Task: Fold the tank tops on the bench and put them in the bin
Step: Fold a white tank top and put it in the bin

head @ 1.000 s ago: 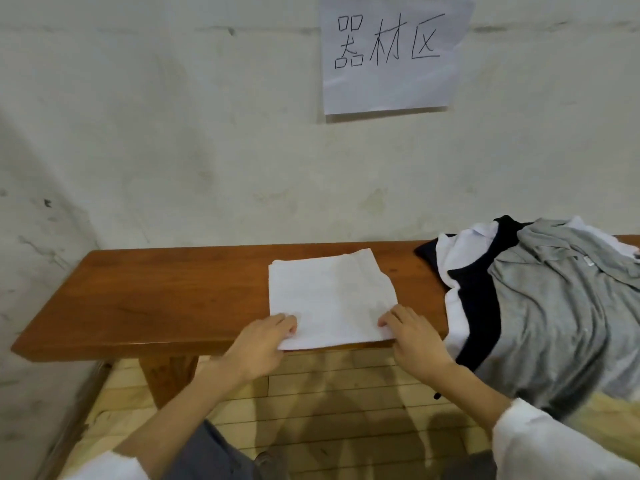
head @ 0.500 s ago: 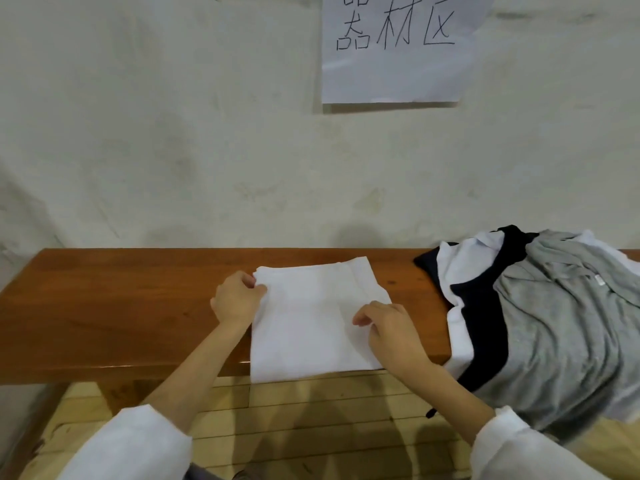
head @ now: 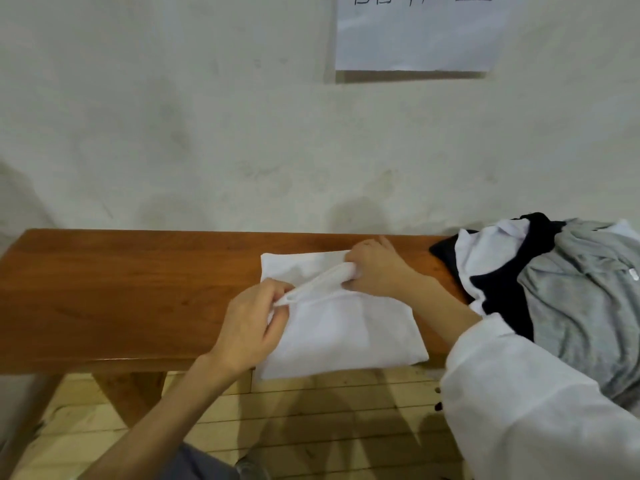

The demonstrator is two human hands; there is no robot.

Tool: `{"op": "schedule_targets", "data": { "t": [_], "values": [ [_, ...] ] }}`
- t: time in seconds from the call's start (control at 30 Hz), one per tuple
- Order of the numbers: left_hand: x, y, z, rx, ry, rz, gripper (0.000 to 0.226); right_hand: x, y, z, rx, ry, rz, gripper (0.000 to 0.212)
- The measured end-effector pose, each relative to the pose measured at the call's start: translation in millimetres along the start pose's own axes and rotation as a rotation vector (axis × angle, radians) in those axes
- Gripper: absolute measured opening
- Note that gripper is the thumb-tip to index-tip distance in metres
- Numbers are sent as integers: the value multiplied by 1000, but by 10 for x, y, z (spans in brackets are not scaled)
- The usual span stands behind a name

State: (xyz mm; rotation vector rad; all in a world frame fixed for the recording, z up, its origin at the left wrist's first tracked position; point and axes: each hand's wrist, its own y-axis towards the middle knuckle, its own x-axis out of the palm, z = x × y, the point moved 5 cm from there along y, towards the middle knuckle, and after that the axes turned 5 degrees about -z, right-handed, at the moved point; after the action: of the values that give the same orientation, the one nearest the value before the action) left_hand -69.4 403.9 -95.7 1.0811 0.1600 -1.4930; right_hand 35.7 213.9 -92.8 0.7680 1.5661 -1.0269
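Observation:
A folded white tank top [head: 341,327] lies on the wooden bench [head: 131,289], its near edge hanging over the front. My left hand [head: 254,327] pinches the cloth at its left side. My right hand [head: 375,268] grips the cloth near its far right corner. Between the two hands a raised ridge of fabric [head: 318,284] is lifted off the layer below. No bin is in view.
A heap of garments sits on the bench's right end: grey [head: 585,306], black [head: 502,289] and white [head: 485,247] pieces draped over the front edge. A plastered wall with a paper sign [head: 415,39] stands right behind the bench. Wooden floorboards [head: 311,420] lie below.
Both hands moved from the near edge up the cloth; the left now pinches the left side, the right grips the far right, lifting a ridge. The camera came closer and tilted down.

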Motion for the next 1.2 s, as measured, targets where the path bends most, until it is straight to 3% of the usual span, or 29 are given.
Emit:
{"op": "schedule_targets", "data": {
  "t": [0.1,0.23,0.37,0.47,0.53,0.6,0.7,0.77,0.9,0.97,1.03,1.1,1.17,1.2],
  "values": [
    [6,-36,-220,-257,-160,110,25,50,-182,407,149,132,-5,22],
    [-27,112,-248,-347,-208,204,15,-37,-320,606,196,700,126,19],
    [56,383,-487,-529,-268,211,25,-25,-137,646,310,858,237,24],
    [216,468,-709,-645,-194,75,41,174,6,604,366,792,234,27],
    [221,453,-714,-689,-166,78,46,222,9,534,345,730,337,31],
    [198,406,-612,-649,-8,84,51,197,-91,422,285,622,503,32],
    [326,279,-294,-492,366,-64,52,239,-335,113,126,370,627,30],
    [521,129,-162,-436,422,-210,60,372,-466,-66,61,235,555,46],
    [788,-78,-164,-418,565,-442,92,736,-557,-109,91,156,156,90],
    [807,-78,-199,-451,576,-507,92,795,-554,-87,97,118,109,92],
    [746,-45,-187,-492,493,-483,82,729,-558,-80,91,207,90,76],
    [549,-74,-191,-576,408,-290,65,624,-607,5,147,359,201,55],
    [281,-154,-230,-675,456,-55,47,520,-740,197,375,460,431,51],
    [208,-194,-285,-741,472,-19,44,497,-802,297,512,501,492,50]
  ]
}}
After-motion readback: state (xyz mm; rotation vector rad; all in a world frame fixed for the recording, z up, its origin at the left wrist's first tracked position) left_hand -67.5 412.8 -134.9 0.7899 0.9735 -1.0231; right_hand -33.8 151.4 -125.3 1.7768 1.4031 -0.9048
